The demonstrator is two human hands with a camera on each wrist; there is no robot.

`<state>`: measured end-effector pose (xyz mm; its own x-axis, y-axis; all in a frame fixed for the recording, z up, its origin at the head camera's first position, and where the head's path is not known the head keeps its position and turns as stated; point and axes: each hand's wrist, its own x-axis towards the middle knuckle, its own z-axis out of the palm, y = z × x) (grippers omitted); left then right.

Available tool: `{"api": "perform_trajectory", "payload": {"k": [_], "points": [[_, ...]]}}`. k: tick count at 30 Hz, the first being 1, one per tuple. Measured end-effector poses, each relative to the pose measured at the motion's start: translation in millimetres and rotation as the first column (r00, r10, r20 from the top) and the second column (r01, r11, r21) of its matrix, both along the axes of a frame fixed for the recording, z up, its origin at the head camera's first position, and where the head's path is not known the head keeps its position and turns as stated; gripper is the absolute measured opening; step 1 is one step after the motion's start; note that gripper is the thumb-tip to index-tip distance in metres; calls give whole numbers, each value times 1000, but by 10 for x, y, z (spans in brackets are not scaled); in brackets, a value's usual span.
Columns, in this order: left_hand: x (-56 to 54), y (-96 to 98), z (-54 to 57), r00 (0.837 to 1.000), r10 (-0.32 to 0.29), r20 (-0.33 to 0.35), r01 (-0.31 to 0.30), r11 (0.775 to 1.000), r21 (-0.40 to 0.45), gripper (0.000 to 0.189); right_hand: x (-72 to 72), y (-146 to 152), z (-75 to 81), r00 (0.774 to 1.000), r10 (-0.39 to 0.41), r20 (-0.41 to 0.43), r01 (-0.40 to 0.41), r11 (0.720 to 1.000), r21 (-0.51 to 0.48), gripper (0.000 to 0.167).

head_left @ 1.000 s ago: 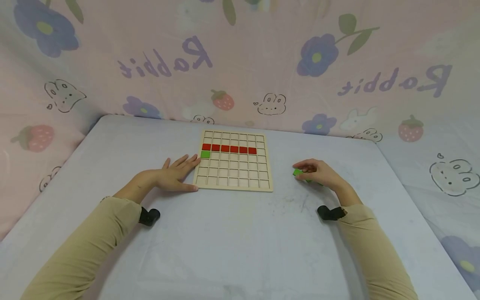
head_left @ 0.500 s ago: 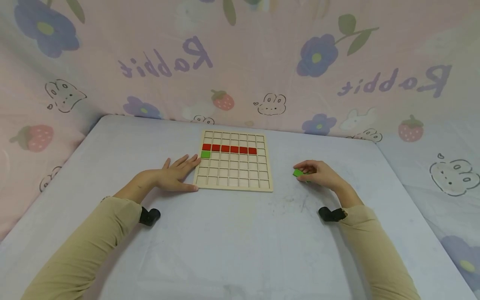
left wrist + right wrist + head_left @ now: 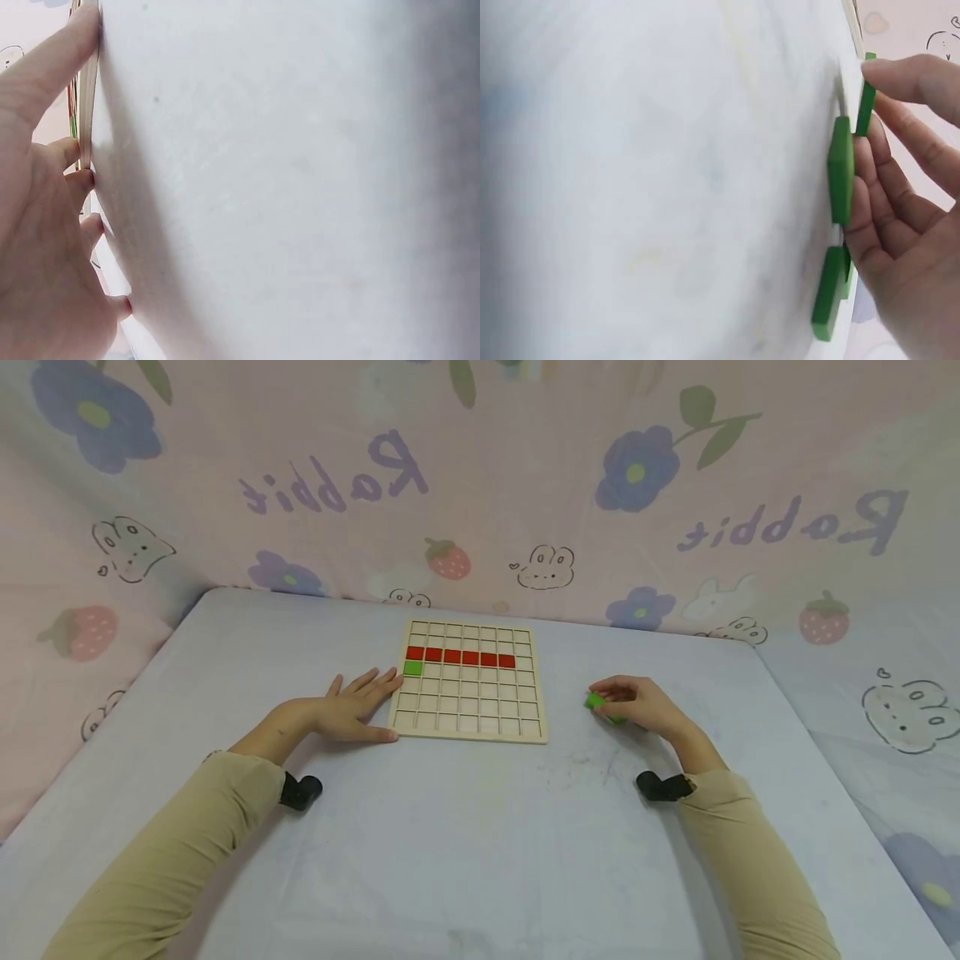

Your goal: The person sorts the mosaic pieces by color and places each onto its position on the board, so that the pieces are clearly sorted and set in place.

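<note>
A wooden grid board [image 3: 468, 737] lies on the table, with a row of several red tiles [image 3: 452, 657] and one green tile [image 3: 412, 668] below the row's left end. My left hand [image 3: 352, 708] lies flat with spread fingers; thumb and fingertips touch the board's left edge. To the right of the board, my right hand [image 3: 639, 703] pinches a green tile [image 3: 867, 97] between thumb and a finger. Under its curled fingers, other green tiles, such as the middle tile [image 3: 841, 169] and the nearest tile [image 3: 827, 292], sit at the table surface, mostly hidden from the head view.
The white-covered table [image 3: 465, 843] reaches back to a pink patterned cloth [image 3: 480, 485] hanging behind it. A black wrist camera [image 3: 302, 792] sits at the left cuff, and another black camera [image 3: 663, 787] at the right cuff.
My right hand has stayed by the green tiles, its fingers shifting slightly; the pinched tile has turned a little. The left hand and the board's tiles have stayed put.
</note>
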<state>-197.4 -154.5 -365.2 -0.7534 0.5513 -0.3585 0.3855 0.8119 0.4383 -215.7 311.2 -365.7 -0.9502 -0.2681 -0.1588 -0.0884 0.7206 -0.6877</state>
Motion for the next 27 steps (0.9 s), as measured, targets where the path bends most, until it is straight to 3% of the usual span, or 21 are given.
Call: {"api": "perform_trajectory", "payload": {"k": [27], "points": [[-18, -7, -23, 1000, -2, 2, 2, 1000, 7, 91, -129, -198, -2, 998, 12, -68, -18, 995, -94, 39]]}}
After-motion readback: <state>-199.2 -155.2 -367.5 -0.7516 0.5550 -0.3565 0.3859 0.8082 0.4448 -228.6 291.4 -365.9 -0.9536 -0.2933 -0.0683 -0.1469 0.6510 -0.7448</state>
